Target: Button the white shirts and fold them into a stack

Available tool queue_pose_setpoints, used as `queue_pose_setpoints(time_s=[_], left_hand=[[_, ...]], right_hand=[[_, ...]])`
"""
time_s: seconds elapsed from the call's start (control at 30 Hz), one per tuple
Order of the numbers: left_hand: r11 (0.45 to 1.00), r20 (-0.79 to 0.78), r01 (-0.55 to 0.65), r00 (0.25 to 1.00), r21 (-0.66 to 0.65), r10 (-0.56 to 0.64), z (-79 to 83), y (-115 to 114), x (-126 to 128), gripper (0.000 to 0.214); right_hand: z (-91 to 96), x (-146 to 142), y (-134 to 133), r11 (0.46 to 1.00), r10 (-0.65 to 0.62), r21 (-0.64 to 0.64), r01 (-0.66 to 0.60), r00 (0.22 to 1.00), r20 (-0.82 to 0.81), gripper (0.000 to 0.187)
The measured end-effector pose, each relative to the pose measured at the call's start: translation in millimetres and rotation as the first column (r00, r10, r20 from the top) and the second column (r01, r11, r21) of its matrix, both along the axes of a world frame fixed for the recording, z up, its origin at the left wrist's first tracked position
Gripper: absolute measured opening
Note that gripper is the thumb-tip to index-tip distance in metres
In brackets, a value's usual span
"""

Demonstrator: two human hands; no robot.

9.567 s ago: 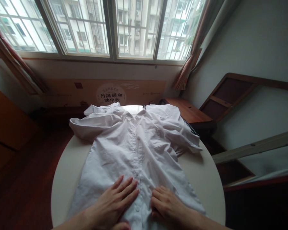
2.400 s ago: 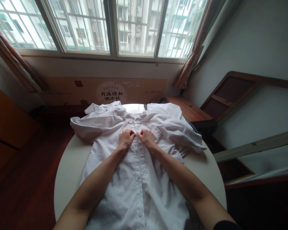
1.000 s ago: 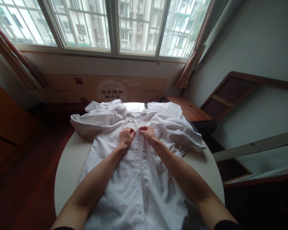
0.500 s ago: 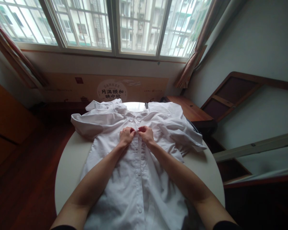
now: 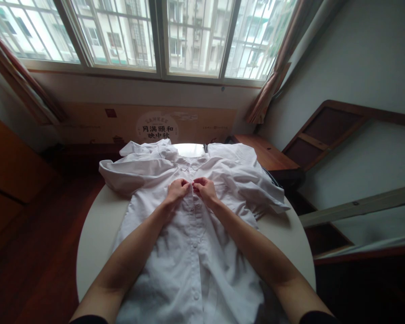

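Note:
A white button-up shirt [image 5: 162,270] lies spread out, collar away from me and sleeves out to both sides. My left hand [image 5: 178,189] pinches the front placket [image 5: 195,261] a little below the collar [image 5: 189,165]. Close beside it, fingertips nearly meeting, my right hand [image 5: 204,189] pinches the same strip of cloth from the other side. The button between my fingers is too small to make out. Several buttons run down the placket toward me, one of them a lower button [image 5: 196,296].
Under the shirt is a round white table [image 5: 94,243]. A wooden cabinet or low table [image 5: 273,155] stands behind it at the right, with a wooden chair frame [image 5: 324,130] nearby. A printed panel [image 5: 202,123] leans below the barred window [image 5: 195,40].
My two hands stay at the same spot on the placket, and the fingertips have shifted slightly. Small folds of cloth just below them have moved.

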State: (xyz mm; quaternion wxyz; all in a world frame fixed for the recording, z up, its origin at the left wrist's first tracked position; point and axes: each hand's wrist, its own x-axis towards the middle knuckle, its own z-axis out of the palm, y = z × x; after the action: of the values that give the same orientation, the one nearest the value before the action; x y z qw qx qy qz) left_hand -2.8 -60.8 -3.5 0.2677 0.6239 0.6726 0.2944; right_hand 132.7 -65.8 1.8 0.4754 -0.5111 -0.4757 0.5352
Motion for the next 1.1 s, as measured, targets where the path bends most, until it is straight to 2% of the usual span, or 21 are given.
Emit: queue_pose_setpoints(time_s=[0.1,0.2,0.37,0.57,0.67,0.77,0.87,1.1], left_hand=[[1.0,0.005,0.006,1.0,0.012,-0.006,-2.7,1,0,0.019],[0.999,0.021,0.003,1.0,0.034,-0.003,-4.4,1,0,0.018],[0.998,0.074,0.006,0.997,0.063,-0.01,-4.5,1,0,0.018],[0.995,0.175,-0.007,0.985,0.098,-0.01,-3.7,0,1,0.019],[0.993,0.205,-0.056,0.978,0.1,0.034,-1.8,-1,2,0.016],[0.99,0.252,-0.112,0.964,0.087,0.087,0.7,-2,4,0.016],[0.987,0.287,-0.138,0.951,0.078,0.11,1.6,-3,4,0.015],[0.98,0.252,-0.122,0.964,0.157,0.08,-4.4,-2,4,0.009]], right_hand=[[-0.5,0,2,1.0,0.009,0.018,-0.01,0.998,0.063,0.021],[-2.5,-1,7,0.997,-0.011,0.072,-0.005,0.974,0.224,0.022],[-2.8,-4,8,0.969,-0.119,0.247,-0.001,0.875,0.469,0.017],[-5.6,-12,-4,0.923,-0.247,0.385,-0.022,0.734,0.633,0.011],[-8.6,-14,-8,0.904,-0.272,0.424,-0.055,0.692,0.668,0.01],[-11.0,-14,-9,0.883,-0.29,0.465,-0.064,0.703,0.649,0.01],[-13.4,-11,-8,0.874,-0.291,0.484,-0.041,0.755,0.588,0.01],[-14.6,-10,-5,0.899,-0.259,0.436,0.053,0.865,0.43,0.014]])
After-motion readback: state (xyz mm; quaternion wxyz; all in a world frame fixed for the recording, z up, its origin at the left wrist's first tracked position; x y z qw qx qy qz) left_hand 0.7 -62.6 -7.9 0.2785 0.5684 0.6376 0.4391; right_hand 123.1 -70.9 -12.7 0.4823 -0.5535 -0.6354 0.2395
